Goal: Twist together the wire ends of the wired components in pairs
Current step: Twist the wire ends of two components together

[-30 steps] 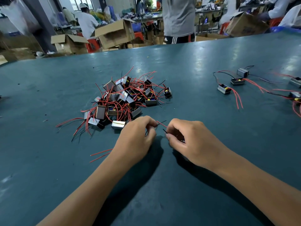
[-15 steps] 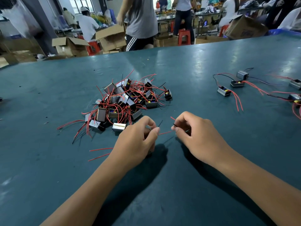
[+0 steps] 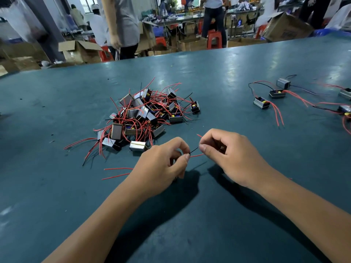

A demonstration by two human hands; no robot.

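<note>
A pile of small metal-cased components [image 3: 146, 114] with red and black wires lies on the green table [image 3: 228, 76], just beyond my hands. My left hand [image 3: 163, 166] pinches a thin black wire end [image 3: 193, 150] between thumb and forefinger. My right hand [image 3: 229, 154] has curled fingers that pinch a red wire [image 3: 197, 155]. The two wire ends meet in the small gap between my hands. Whatever component each hand may hold is hidden under the fingers. Two loose red wires [image 3: 117, 172] trail out to the left of my left hand.
Several components with joined wires [image 3: 273, 96] lie spread at the right of the table. Beyond the far table edge stand people, open cardboard boxes [image 3: 81, 51] and red stools [image 3: 214, 39].
My hands have drawn slightly apart and shifted a little nearer to me. A short stretch of black and red wire now shows between them. People behind the table have walked leftward.
</note>
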